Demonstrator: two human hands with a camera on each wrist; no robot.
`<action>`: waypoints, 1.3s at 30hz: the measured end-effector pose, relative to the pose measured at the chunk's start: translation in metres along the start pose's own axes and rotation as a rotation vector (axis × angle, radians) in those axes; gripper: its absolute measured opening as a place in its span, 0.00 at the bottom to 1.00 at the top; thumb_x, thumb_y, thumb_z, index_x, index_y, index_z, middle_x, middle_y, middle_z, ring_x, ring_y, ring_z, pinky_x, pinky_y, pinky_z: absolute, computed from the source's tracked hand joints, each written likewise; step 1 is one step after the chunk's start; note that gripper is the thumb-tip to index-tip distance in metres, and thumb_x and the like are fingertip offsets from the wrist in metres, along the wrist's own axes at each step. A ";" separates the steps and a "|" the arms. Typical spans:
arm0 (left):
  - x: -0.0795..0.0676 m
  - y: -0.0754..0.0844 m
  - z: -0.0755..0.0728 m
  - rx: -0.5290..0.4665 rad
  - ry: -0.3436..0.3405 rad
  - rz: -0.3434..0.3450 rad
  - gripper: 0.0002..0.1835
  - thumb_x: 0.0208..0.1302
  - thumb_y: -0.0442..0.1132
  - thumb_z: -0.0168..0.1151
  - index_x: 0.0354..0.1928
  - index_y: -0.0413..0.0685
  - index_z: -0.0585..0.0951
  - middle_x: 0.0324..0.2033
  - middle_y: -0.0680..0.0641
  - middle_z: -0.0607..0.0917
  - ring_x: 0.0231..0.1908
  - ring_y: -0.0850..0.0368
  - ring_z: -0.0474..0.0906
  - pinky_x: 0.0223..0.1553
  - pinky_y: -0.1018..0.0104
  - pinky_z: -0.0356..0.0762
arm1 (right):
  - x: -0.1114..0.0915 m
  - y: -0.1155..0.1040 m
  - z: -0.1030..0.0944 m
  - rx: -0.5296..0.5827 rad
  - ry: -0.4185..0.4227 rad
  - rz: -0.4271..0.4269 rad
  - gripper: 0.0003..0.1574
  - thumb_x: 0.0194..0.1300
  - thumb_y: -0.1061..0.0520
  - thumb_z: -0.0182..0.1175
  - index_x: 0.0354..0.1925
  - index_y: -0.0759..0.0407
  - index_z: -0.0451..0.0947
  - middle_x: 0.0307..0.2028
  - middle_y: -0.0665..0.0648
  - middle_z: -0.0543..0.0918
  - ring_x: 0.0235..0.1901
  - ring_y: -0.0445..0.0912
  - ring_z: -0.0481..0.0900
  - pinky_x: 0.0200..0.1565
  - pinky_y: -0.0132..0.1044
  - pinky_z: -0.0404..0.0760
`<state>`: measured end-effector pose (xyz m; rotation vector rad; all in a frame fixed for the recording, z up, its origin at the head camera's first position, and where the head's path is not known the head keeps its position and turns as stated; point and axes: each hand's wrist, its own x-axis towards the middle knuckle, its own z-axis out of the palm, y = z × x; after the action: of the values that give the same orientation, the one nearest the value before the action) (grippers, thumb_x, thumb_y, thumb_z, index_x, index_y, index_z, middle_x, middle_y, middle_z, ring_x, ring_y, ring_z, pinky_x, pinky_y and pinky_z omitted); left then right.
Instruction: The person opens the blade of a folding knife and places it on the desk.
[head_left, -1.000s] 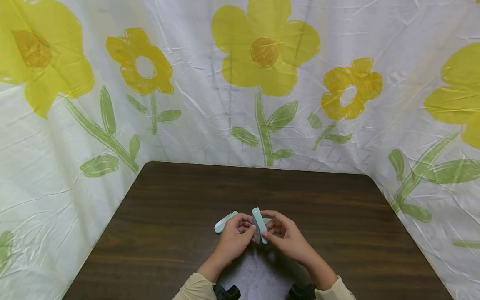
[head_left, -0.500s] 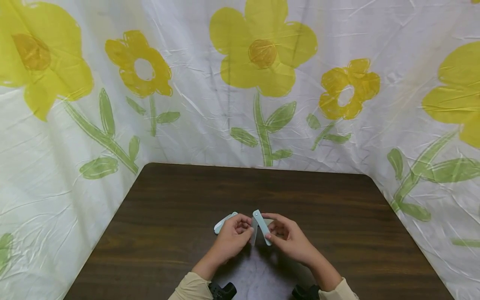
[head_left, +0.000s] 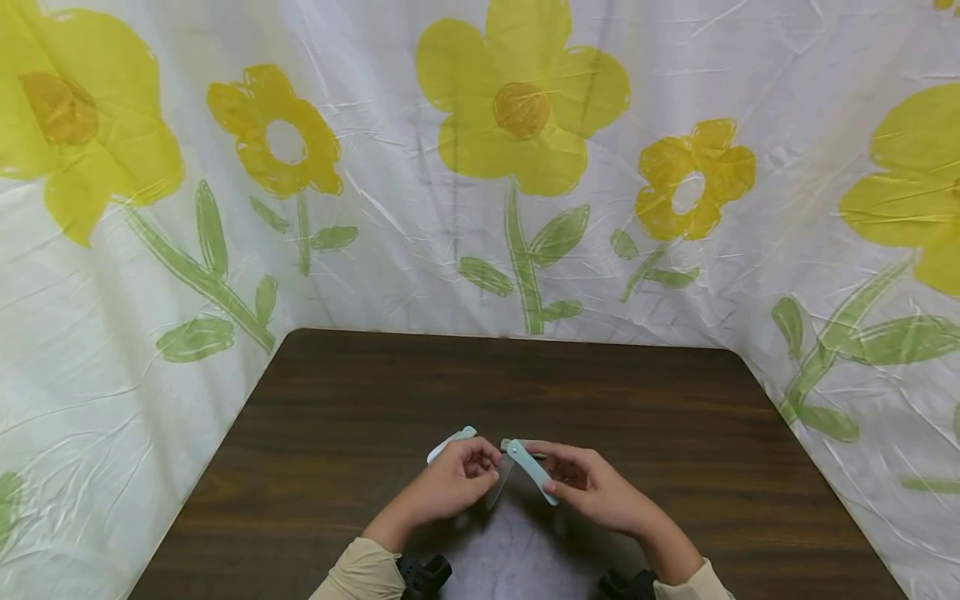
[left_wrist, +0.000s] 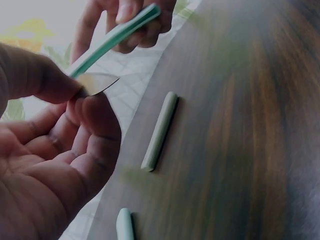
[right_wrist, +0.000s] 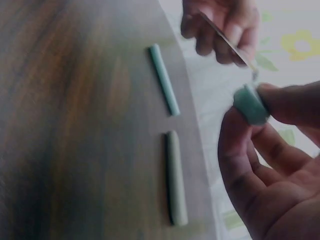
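A folding knife with a pale teal handle (head_left: 532, 472) is held between both hands, its blade (head_left: 498, 483) swung partway out at an angle. My right hand (head_left: 603, 492) grips the handle between thumb and fingers. My left hand (head_left: 452, 482) pinches the blade between thumb and forefinger, and the blade's tip pokes out past them in the left wrist view. Seen nearly end-on in the right wrist view, the handle (right_wrist: 251, 106) sits between the right thumb and forefinger.
On the dark wooden table (head_left: 360, 383), a slim teal folded-looking piece (right_wrist: 164, 80) lies beyond the left hand. A grey-green piece of similar shape (left_wrist: 160, 132) lies behind the held knife. A white curtain with yellow flowers (head_left: 390, 250) surrounds the table.
The blade has swung further out of the handle, widening the angle between them. The left hand has drawn left and the right hand right, both slightly lower in the head view.
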<state>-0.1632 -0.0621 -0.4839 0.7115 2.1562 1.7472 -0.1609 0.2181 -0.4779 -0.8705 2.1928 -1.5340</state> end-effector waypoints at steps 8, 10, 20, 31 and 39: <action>0.001 0.000 -0.002 0.046 0.029 0.010 0.09 0.75 0.32 0.61 0.51 0.36 0.84 0.45 0.40 0.86 0.41 0.61 0.81 0.43 0.71 0.80 | -0.001 0.000 -0.001 -0.063 0.048 -0.005 0.29 0.79 0.60 0.61 0.74 0.54 0.71 0.45 0.70 0.84 0.38 0.46 0.85 0.40 0.40 0.86; 0.001 -0.001 0.000 0.049 0.062 0.016 0.10 0.76 0.33 0.61 0.52 0.36 0.84 0.46 0.39 0.87 0.43 0.59 0.82 0.45 0.70 0.81 | -0.001 0.001 0.000 -0.059 0.082 0.019 0.28 0.79 0.60 0.61 0.73 0.54 0.72 0.47 0.72 0.83 0.42 0.52 0.87 0.42 0.43 0.87; 0.000 -0.009 0.007 -0.030 0.116 0.041 0.14 0.74 0.31 0.65 0.57 0.34 0.83 0.46 0.35 0.86 0.43 0.57 0.84 0.45 0.72 0.82 | -0.004 0.006 0.004 -0.039 0.164 0.051 0.28 0.78 0.61 0.61 0.72 0.55 0.73 0.46 0.69 0.84 0.43 0.58 0.87 0.43 0.44 0.87; -0.001 -0.008 0.004 -0.015 0.118 0.074 0.16 0.72 0.29 0.66 0.59 0.34 0.84 0.45 0.35 0.88 0.42 0.56 0.85 0.42 0.72 0.83 | -0.003 0.005 0.004 -0.065 0.153 0.009 0.32 0.78 0.61 0.61 0.76 0.58 0.70 0.45 0.72 0.83 0.40 0.45 0.84 0.42 0.40 0.86; -0.001 -0.008 -0.003 0.018 0.082 0.099 0.16 0.71 0.26 0.65 0.58 0.33 0.85 0.44 0.34 0.89 0.41 0.62 0.84 0.40 0.72 0.84 | -0.003 0.004 0.000 -0.072 0.086 -0.003 0.32 0.80 0.61 0.58 0.77 0.56 0.69 0.47 0.72 0.84 0.43 0.55 0.84 0.43 0.42 0.87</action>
<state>-0.1657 -0.0666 -0.4908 0.7770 2.2282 1.8388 -0.1599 0.2204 -0.4816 -0.8450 2.3212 -1.5290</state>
